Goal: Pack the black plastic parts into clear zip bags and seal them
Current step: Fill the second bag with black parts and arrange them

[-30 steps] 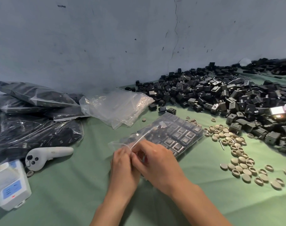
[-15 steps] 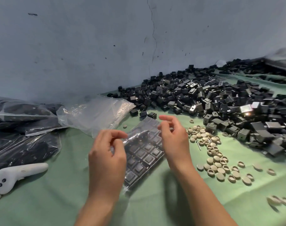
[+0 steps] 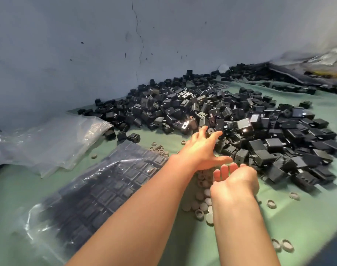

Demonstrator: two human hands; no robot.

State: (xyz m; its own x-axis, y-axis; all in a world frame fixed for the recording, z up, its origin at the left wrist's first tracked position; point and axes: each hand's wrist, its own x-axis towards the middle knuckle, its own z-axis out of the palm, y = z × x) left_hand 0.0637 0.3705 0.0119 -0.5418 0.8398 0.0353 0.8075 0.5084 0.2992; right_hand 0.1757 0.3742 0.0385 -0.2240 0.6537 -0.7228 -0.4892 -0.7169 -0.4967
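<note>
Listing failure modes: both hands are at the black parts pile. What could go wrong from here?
1. Beige rings lie under the left hand and right hand, beside the pile; some may get scooped in.
2. The left forearm passes over an edge of the filled bag and could drag it; its seal is unreadable here.

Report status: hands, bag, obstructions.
Both hands open, empty: left hand spread over loose black parts, right hand beside it. Filled zip bag flat on green cloth, untouched. Beige caps scattered beneath the hands.
</note>
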